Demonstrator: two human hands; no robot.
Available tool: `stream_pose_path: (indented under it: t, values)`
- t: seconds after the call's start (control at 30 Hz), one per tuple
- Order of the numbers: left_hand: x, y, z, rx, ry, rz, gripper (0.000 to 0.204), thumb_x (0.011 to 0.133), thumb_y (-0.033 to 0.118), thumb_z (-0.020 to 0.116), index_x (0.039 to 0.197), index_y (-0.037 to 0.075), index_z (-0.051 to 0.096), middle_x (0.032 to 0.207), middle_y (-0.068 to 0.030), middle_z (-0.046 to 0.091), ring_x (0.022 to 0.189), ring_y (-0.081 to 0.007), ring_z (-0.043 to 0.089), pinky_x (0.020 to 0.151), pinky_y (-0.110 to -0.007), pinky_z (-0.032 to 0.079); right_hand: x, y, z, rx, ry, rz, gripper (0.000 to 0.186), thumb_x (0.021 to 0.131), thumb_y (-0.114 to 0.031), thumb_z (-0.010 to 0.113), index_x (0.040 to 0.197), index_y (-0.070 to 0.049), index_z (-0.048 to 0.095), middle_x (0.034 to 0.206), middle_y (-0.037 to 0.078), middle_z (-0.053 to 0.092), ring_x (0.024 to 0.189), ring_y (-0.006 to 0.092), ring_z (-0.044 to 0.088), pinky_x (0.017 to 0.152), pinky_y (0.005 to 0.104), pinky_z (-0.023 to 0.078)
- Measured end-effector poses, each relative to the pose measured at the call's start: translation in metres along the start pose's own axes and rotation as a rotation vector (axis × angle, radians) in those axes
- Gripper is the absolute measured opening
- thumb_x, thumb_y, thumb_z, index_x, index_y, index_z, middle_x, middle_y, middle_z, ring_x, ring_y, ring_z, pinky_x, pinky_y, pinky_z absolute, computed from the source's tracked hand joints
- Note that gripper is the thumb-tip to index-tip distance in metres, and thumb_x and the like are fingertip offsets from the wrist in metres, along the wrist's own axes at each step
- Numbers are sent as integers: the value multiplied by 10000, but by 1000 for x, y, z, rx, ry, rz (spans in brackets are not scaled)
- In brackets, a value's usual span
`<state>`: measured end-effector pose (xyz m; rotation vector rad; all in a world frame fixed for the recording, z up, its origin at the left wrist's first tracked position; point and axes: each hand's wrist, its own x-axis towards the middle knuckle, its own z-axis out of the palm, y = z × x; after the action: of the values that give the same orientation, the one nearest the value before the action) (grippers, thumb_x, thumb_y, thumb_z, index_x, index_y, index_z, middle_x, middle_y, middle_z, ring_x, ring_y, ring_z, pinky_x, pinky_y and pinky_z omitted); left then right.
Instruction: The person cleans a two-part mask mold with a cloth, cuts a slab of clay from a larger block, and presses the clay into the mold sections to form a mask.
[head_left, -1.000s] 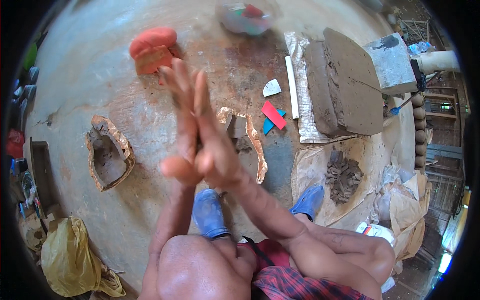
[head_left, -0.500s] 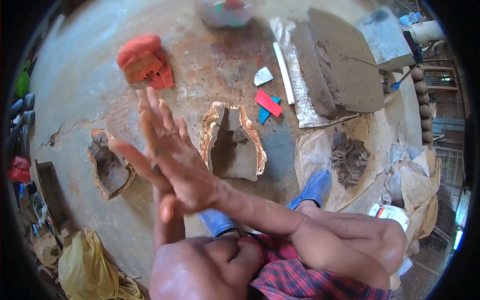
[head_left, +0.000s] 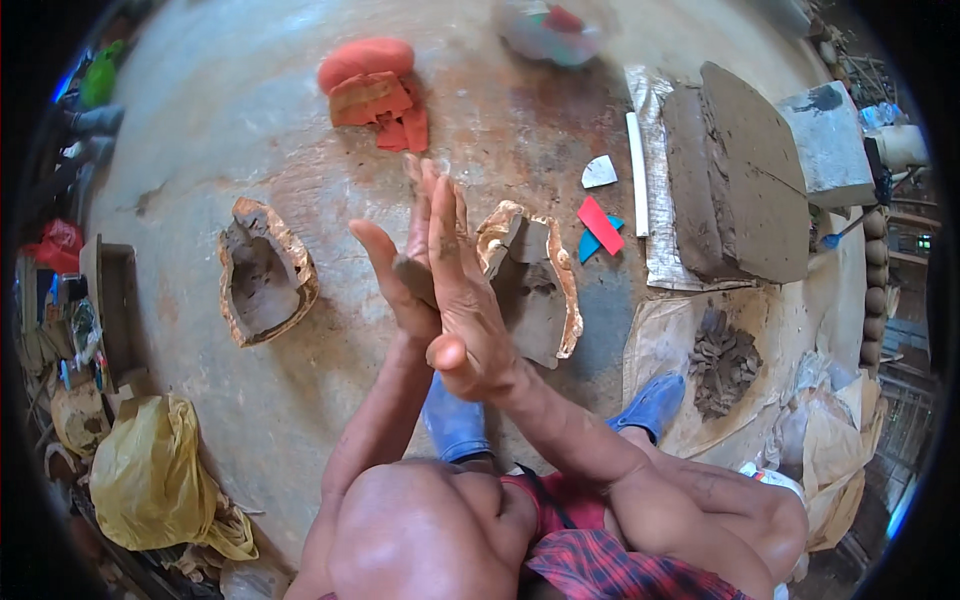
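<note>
My left hand (head_left: 405, 285) and my right hand (head_left: 475, 315) are raised palm to palm in the middle, their fingers stretched out and pointing away from me. Between the palms sits a small lump of grey clay (head_left: 415, 279), partly hidden by the hands. Below and to the right of my fingers lies a larger mould (head_left: 572, 300) with a crusty pale rim, lined with grey clay. A smaller clay-lined mould (head_left: 305, 262) rests on the floor to the left. My right hand covers part of the larger mould.
Red-orange cloth or sponge pieces (head_left: 368, 65) lie at the back. Right of the larger mould are red (head_left: 600, 222), blue (head_left: 606, 243) and white (head_left: 599, 172) flat scraps, a white rod (head_left: 637, 172), a big clay block (head_left: 740, 180) and clay scraps (head_left: 725, 365). A yellow bag (head_left: 150, 470) stands lower left.
My hands have shifted against each other, bringing the left hand and the clay lump more into sight. The whole view has swung, so the floor items appear farther right.
</note>
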<state>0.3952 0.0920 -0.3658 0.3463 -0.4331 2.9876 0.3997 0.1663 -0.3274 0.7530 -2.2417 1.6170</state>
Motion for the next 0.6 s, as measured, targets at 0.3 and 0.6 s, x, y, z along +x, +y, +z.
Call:
stream_pose_path:
  t: [0.3, 0.6]
  values:
    - [-9, -25, 14, 824, 180, -25, 1265, 857, 994, 184, 1707, 61, 105, 1775, -110, 140, 1633, -230, 112, 1318, -392, 66, 4, 10, -18, 103, -55, 187, 1026, 1059, -664, 340, 1652, 89, -26, 1714, 312, 204, 1595, 495, 162, 1291, 565, 127]
    - [-4, -41, 24, 687, 211, -22, 1247, 868, 982, 236, 1707, 68, 115, 1766, -90, 180, 1608, -225, 200, 1313, -397, 149, -1, 24, -29, -203, -126, 232, 976, 1025, -476, 541, 1676, 38, 25, 1690, 397, 132, 1565, 576, 151, 1270, 622, 163]
